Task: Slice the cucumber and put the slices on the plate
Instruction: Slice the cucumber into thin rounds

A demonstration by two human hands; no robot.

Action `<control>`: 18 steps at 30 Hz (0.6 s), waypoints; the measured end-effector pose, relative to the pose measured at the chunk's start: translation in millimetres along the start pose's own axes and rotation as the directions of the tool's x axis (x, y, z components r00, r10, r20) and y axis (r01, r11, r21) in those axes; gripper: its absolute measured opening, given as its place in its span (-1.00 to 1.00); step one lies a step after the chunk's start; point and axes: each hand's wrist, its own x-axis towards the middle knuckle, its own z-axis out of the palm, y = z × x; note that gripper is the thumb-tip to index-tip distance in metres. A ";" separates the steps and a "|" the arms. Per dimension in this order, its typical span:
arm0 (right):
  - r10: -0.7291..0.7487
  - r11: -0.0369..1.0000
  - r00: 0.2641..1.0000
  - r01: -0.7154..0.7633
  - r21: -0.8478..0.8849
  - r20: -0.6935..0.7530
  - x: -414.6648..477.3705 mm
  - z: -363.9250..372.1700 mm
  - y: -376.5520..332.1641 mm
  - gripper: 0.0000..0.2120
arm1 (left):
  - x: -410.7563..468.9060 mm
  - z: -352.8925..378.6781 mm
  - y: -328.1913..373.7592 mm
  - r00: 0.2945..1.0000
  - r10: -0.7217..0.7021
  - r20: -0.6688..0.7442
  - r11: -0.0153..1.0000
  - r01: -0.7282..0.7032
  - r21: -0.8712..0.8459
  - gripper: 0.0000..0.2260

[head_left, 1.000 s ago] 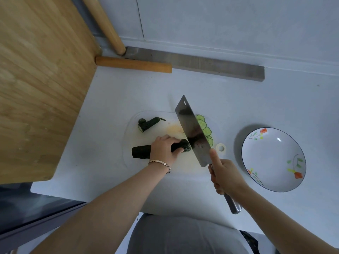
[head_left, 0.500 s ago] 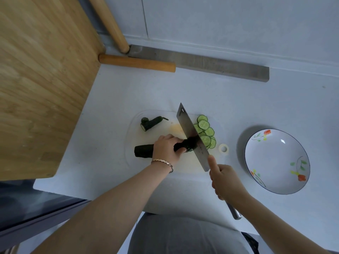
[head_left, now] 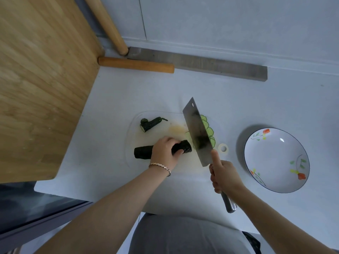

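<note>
Firmly curled, the fingers [head_left: 176,153] of the left hand [head_left: 164,151] grip the cucumber [head_left: 184,146] and pin it flat on the translucent cutting board [head_left: 134,143]. The wrist is bent down and wears a bracelet [head_left: 160,166]. The right hand [head_left: 224,176] wraps round the handle of a cleaver [head_left: 198,131], index finger stretched along the blade's back. The blade's broad face tilts toward the camera, just beside the cucumber's cut end. Whether it touches cannot be told. Behind the blade, partly hidden, slices [head_left: 209,132] lie in a row on the board. A severed stem end [head_left: 150,123] lies at its far side. To the right the flowered plate [head_left: 275,162] sits on the pale surface [head_left: 238,99], apart from the board. A wooden handle [head_left: 135,64] and a grey bar [head_left: 201,64] lie along the wall.
</note>
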 end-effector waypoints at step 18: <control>-0.034 0.992 0.999 0.037 -0.119 0.024 -15.6 -5.0 -2.6 -0.48 | 4.9 -1.7 2.3 1.000 0.007 -0.010 1.000 -0.008 -0.021 -0.81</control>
